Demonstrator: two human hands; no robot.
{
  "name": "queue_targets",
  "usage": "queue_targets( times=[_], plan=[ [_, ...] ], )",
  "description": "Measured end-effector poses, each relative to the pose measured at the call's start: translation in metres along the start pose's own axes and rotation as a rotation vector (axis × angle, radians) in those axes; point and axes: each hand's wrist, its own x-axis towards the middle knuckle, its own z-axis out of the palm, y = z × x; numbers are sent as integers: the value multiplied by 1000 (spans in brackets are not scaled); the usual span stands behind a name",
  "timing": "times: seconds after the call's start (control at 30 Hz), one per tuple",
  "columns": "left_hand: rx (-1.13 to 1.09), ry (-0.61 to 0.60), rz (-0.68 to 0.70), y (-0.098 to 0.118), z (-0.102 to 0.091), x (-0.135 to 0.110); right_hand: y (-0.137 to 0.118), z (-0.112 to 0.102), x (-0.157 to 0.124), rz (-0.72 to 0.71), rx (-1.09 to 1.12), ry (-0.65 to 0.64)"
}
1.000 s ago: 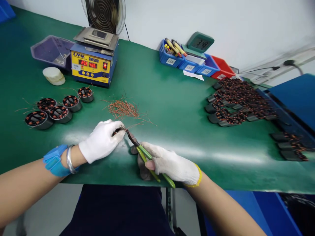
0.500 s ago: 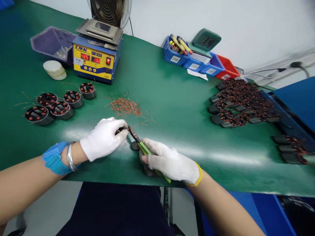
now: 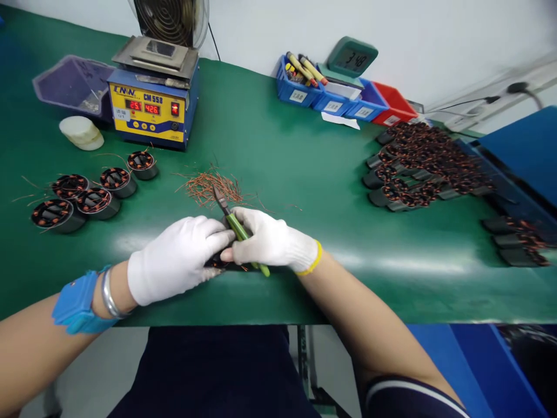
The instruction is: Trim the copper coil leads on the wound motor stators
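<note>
My left hand (image 3: 180, 255), in a white glove, is closed around a motor stator (image 3: 215, 260) wound with copper wire, mostly hidden by my fingers. In a white glove with a yellow cuff, my right hand (image 3: 270, 239) grips green-handled cutting pliers (image 3: 238, 226). Its thumb and fingers also meet the stator beside my left hand. The pliers' dark jaws point up and away, over the near side of a pile of copper wire offcuts (image 3: 209, 187). Several wound stators (image 3: 99, 200) stand on the green table to the left, some with long loose wires.
A blue and yellow solder pot (image 3: 150, 110) stands at the back left, beside a purple bin (image 3: 72, 81) and a pale round sponge-like pad (image 3: 82, 132). Blue tool boxes (image 3: 300, 96), a red box (image 3: 394, 104) and a clock (image 3: 351, 57) line the wall. Many stators (image 3: 429, 159) crowd the right.
My right hand has moved left against the stator, and the pliers' jaws have left the wire and now point away. My left hand has turned the stator. The whole view has shifted slightly.
</note>
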Motion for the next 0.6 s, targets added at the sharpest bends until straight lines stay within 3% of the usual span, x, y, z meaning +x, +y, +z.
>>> queue_targets(
  times=[0.07, 0.17, 0.23, 0.3, 0.37, 0.47, 0.6],
  plan=[
    [14, 31, -62, 2, 1, 1, -1, 3, -2, -15, -85, 81],
    [-47, 54, -358, 3, -3, 2, 6, 5, -4, -45, 22, 233],
    [-239, -28, -453, 1, -9, 1, 10, 4, -5, -65, 83, 301],
    [-476, -94, -464, 0, -15, 0, 13, 3, -6, -78, 85, 340],
    [-566, 35, -512, -1, -19, 0, 12, 4, -7, -78, 73, 355],
    [-483, 319, -544, 0, -17, 2, 10, 9, -8, -132, 68, 318],
    [-631, 279, -483, 2, -8, 5, 10, 12, -8, -204, 100, 291]
  ],
)
